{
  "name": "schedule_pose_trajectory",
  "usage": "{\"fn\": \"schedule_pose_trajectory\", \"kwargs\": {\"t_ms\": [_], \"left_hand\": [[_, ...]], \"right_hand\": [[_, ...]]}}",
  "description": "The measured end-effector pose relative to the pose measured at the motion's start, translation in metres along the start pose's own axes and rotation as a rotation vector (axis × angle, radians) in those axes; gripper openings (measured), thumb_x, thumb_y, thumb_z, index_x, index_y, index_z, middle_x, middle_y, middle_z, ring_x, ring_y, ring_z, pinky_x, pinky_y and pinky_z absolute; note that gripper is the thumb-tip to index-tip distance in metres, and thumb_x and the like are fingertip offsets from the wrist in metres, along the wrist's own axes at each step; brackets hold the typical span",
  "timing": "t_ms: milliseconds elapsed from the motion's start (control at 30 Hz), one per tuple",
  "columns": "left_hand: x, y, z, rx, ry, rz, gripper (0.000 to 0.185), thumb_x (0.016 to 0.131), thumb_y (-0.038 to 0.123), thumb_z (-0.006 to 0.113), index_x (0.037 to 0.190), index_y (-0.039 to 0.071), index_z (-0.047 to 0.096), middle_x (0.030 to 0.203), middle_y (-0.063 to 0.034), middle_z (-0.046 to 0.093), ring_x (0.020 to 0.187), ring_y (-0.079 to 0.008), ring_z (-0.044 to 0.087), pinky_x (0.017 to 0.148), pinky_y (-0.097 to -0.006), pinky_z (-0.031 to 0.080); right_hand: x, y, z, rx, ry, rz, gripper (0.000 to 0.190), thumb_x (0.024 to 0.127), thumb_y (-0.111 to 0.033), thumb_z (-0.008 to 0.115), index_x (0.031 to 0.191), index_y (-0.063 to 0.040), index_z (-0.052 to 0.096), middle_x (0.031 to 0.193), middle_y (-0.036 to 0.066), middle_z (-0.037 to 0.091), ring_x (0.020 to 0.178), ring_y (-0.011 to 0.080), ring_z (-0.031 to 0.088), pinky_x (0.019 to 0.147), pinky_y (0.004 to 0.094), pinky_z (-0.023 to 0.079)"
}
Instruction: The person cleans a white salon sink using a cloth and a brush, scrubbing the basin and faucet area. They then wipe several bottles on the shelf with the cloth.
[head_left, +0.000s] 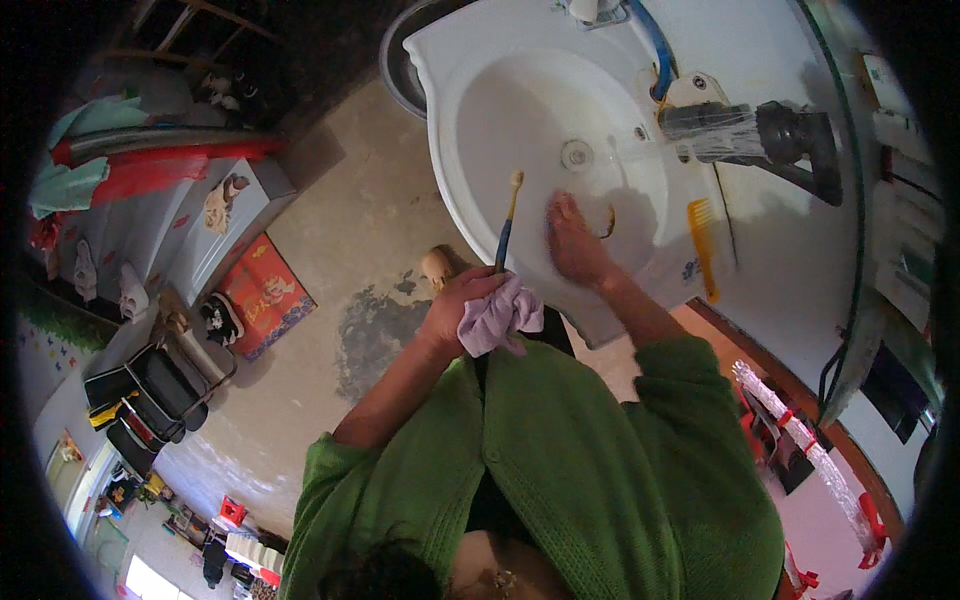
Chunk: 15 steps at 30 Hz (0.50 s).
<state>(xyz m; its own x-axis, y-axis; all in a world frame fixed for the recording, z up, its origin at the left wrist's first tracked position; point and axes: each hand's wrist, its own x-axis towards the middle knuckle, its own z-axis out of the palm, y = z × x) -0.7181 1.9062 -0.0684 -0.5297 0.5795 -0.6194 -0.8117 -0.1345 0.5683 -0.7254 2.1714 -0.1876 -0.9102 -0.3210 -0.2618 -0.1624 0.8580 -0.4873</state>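
My left hand (454, 304) holds a crumpled pale purple cloth (499, 315) and a toothbrush (505, 232) with a dark blue and yellow handle, its bristle head pointing away from me over the sink's near rim. Over the white ceramic washbasin (442, 161) is my right hand (576, 244), slightly blurred, with its fingers extended and nothing visible in it; its palm is hidden. The basin's drain (577, 155) lies beyond both hands. A dark tap (709, 124) wrapped in clear plastic reaches over the basin's right side. Near the right rim lies a yellow comb (703, 244).
A blue hose (660, 56) runs behind the basin. A metal bowl (397, 64) sits beyond its left edge. On the floor at left are a red printed mat (266, 296), dark shoes (221, 319) and a black chair (161, 382). A mirror edge (855, 180) borders the right.
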Motion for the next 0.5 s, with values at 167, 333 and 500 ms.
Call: {"fn": "schedule_pose_trajectory", "kwargs": {"t_ms": [167,333,500], "left_hand": [[0.01,-0.033,-0.02,0.452,-0.201,0.429,0.077,0.064,0.032,0.088,0.129,0.004,0.057,0.114,-0.0131,0.064,0.107,-0.0302,0.062,0.094,-0.0374,0.051],[0.002,-0.015,-0.005,0.55,-0.091,0.572,0.036,0.092,0.021,0.062,0.119,-0.002,0.06,0.105,-0.0099,0.068,0.093,-0.0205,0.066,0.084,-0.032,0.054],[-0.012,0.01,-0.003,0.042,-0.083,0.167,0.031,0.097,0.017,0.057,0.119,-0.004,0.06,0.108,-0.0107,0.067,0.094,-0.0192,0.066,0.084,-0.0311,0.053]], "right_hand": [[0.072,-0.053,0.019,0.043,0.187,0.231,0.058,0.095,-0.02,0.053,0.145,0.001,0.035,0.156,0.024,0.026,0.144,0.0454,0.024,0.118,0.0527,0.024],[-0.001,-0.005,-0.061,-0.277,-0.242,-0.049,0.057,0.095,-0.03,0.054,0.141,0.002,0.043,0.152,0.02,0.035,0.14,0.0395,0.033,0.116,0.0505,0.028],[-0.052,0.022,-0.085,-0.686,-0.323,0.024,0.052,0.098,-0.032,0.048,0.138,0.002,0.049,0.151,0.021,0.04,0.139,0.0366,0.036,0.114,0.0472,0.032]]}}
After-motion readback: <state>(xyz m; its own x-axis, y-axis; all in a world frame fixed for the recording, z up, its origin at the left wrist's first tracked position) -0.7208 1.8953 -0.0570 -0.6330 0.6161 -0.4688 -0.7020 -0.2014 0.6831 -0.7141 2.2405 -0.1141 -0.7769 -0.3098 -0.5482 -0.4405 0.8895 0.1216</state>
